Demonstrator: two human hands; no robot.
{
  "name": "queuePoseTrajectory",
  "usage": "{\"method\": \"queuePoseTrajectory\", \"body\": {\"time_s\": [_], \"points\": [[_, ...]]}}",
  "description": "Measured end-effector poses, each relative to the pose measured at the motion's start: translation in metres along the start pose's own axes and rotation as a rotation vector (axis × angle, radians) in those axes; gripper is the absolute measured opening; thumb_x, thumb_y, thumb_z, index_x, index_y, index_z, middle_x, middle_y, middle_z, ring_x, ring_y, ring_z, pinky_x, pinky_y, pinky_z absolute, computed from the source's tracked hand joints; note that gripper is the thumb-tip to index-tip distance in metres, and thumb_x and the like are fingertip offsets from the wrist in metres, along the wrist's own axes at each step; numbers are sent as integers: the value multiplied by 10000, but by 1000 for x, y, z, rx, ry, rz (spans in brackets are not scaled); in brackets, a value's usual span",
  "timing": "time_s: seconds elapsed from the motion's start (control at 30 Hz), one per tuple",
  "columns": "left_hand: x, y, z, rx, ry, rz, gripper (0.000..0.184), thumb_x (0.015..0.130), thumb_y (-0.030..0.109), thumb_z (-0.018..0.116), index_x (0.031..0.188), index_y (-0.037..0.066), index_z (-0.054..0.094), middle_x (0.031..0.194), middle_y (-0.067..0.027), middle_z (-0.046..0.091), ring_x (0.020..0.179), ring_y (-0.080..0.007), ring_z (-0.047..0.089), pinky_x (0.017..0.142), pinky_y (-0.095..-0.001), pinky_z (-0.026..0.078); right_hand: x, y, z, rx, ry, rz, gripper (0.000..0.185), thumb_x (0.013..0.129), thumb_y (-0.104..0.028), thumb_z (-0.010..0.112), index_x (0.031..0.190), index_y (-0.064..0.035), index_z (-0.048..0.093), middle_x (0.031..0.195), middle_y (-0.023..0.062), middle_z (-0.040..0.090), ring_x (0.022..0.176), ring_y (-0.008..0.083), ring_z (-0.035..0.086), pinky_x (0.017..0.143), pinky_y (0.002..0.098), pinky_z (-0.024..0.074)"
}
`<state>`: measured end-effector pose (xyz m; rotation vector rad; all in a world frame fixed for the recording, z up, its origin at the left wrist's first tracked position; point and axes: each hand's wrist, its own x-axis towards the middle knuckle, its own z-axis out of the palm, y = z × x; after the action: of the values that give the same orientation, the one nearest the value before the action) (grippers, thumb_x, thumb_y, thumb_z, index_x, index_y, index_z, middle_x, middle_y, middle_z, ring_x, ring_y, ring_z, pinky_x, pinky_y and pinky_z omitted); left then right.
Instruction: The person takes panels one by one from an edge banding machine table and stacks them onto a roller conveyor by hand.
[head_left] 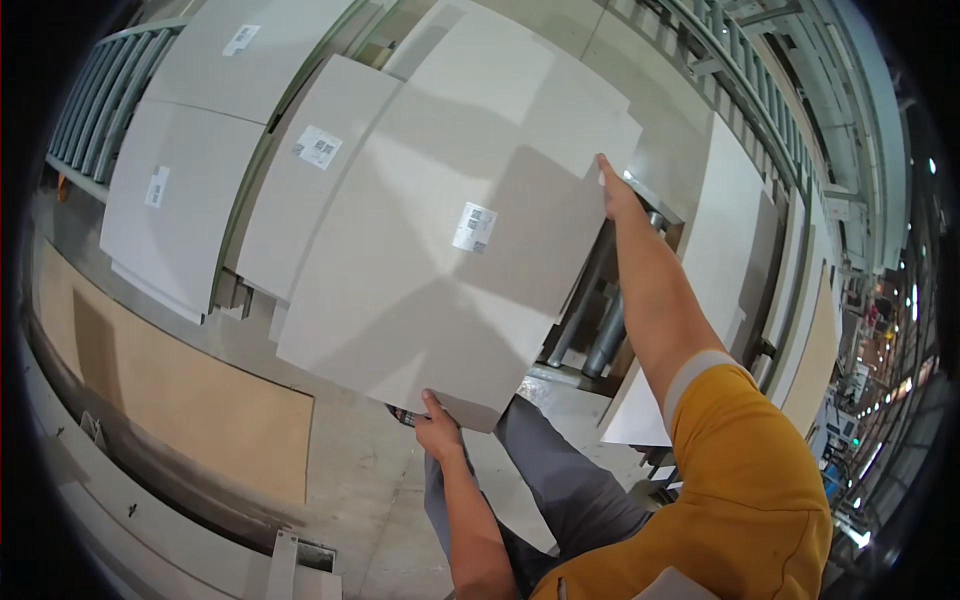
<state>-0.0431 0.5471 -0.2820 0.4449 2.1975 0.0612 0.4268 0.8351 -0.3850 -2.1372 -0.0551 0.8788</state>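
Note:
A large pale panel with a white printed label lies in front of me, tilted in the view. My left hand grips its near edge, thumb on top and fingers hidden underneath. Farther along the right edge, my right hand holds the panel's side, with most of its fingers out of sight. Another labelled panel lies just left of the held one. A small dark object shows beside my left hand, too small to make out.
Two labelled panels lie on the left by a roller conveyor. A tan board is at the lower left. Metal rollers show right of the held panel, with white boards beyond. My legs are below.

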Motion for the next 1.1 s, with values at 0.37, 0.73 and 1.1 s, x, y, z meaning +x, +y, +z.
{"method": "queuePoseTrajectory", "body": {"time_s": [0.37, 0.73, 1.1], "points": [[30, -31, 42, -390, 75, 121, 635, 948, 484, 516, 1110, -127, 569, 1035, -257, 652, 932, -322, 650, 811, -387, 500, -43, -17, -9, -109, -200, 19, 1055, 705, -652, 734, 1452, -22, 336, 1523, 158, 311, 1420, 313, 242, 1143, 443, 206], [9, 4, 19, -20, -97, -8, 717, 856, 575, 595, 882, -140, 639, 823, -270, 673, 781, -386, 671, 750, -444, 517, -26, -13, 12, -195, 138, -65, 1029, 690, -642, 748, 1310, 126, 453, 1338, 267, 501, 1225, 340, 515, 1009, 375, 427], [23, -15, 37, 143, 33, 212, 698, 853, 568, 610, 760, -123, 651, 638, -207, 635, 602, -306, 648, 603, -402, 514, 24, 4, 18, -232, 20, -75, 1169, 718, -736, 652, 1375, 169, 310, 1419, 285, 400, 1303, 357, 429, 1070, 416, 363]]}}
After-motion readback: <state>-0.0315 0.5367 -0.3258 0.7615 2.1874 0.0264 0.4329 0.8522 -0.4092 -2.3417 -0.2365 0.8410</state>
